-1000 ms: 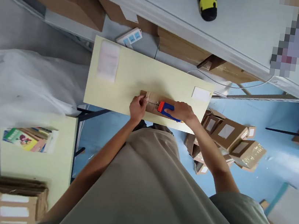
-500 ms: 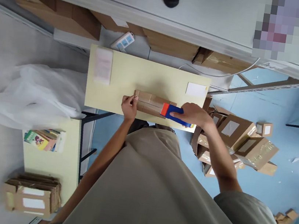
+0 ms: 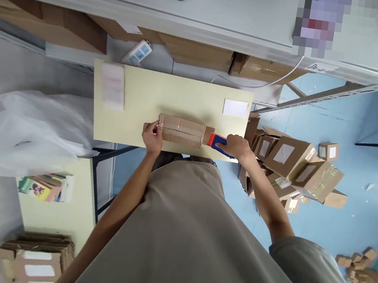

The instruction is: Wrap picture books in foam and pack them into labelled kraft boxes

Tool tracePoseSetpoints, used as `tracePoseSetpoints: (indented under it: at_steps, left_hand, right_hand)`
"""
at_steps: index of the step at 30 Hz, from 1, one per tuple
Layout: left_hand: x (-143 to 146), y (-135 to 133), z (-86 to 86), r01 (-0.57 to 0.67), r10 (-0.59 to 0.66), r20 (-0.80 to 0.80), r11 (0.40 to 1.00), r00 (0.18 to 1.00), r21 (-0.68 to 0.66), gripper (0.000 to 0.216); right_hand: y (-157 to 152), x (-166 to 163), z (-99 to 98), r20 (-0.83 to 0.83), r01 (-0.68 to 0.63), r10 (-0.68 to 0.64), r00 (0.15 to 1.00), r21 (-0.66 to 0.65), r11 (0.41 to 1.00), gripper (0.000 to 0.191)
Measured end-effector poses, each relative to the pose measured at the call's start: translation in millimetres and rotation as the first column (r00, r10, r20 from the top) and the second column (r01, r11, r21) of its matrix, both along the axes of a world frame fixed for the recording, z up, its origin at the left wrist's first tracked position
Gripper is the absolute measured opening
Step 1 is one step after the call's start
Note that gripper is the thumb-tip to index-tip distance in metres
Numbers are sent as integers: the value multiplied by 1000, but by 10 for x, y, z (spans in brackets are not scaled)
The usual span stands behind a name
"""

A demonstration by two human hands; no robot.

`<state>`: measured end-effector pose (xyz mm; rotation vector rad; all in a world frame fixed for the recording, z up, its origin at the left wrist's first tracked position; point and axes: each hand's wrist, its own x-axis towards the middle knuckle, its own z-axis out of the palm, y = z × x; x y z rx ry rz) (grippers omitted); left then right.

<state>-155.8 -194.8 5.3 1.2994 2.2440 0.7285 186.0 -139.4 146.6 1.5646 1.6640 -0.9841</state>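
Note:
A long, flat cardboard box (image 3: 181,131) lies on the pale yellow table (image 3: 175,90), a seam running along its top. At its left end my left hand (image 3: 153,136) is closed, fingers pinched on the box's edge. My right hand (image 3: 237,147) is wrapped round a blue and orange-red tape dispenser (image 3: 221,145). The dispenser's orange-red front is by the flap at the box's right end; whether it touches the flap I cannot tell. The strip of tape itself is hard to make out.
A white label sheet (image 3: 236,108) and a plastic-wrapped packet (image 3: 112,86) lie on the table. Cardboard boxes (image 3: 288,158) are heaped to the right. On the left are plastic sheeting (image 3: 31,133), books (image 3: 45,187) and stacked flattened cartons (image 3: 38,261). A power strip (image 3: 138,52) lies beyond the table.
The tape dispenser in my right hand has moved right, from over the box's top to its right end. My left hand stays at the left end. The whole view has shifted slightly.

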Motion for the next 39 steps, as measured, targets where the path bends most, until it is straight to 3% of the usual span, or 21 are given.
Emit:
tracePoseSetpoints:
  at_steps: [11,15,19,23,25,28,33,36,39]
  left_hand:
    - [4,14,18,-12,13,19,1000,1000,-22,38]
    - [-14,54,122,-15,19,55,998,998,-60,32]
    - [27,132,323,-61,61,-4,998,998,-3,32]
    - [305,294,712,115,-115,-6,982,993,151,28]
    - [529,428,983,253,-265,5,928,964,273,23]
    - [905,698,1452,420,-485,7,764,875,489,18]
    - [1415,1269,2165,514,-641,-87,519,763,683,33]
    - [1553,1604,2393,497,-678,-81,447,731,743,47]
    - [1551,1817,2475,490,-693,-80,418,717,765,54]
  right_hand:
    - [-237,-516,-294,15,-21,20,1000,105,994,38]
    - [-373,-502,-382,16,67,-70,997,152,986,43]
    - [-486,-301,-274,2,190,-196,981,233,954,50]
    - [-457,-133,46,-68,328,-325,943,327,886,50]
    - [-351,-118,282,-125,374,-354,927,380,846,48]
    - [-93,-184,701,-233,418,-347,909,496,761,48]
    - [551,-385,1332,-353,375,-147,924,764,524,48]
    - [1025,-479,1540,-286,276,-35,958,878,390,49]
    - [1431,-562,1621,-224,224,-39,974,918,327,49]
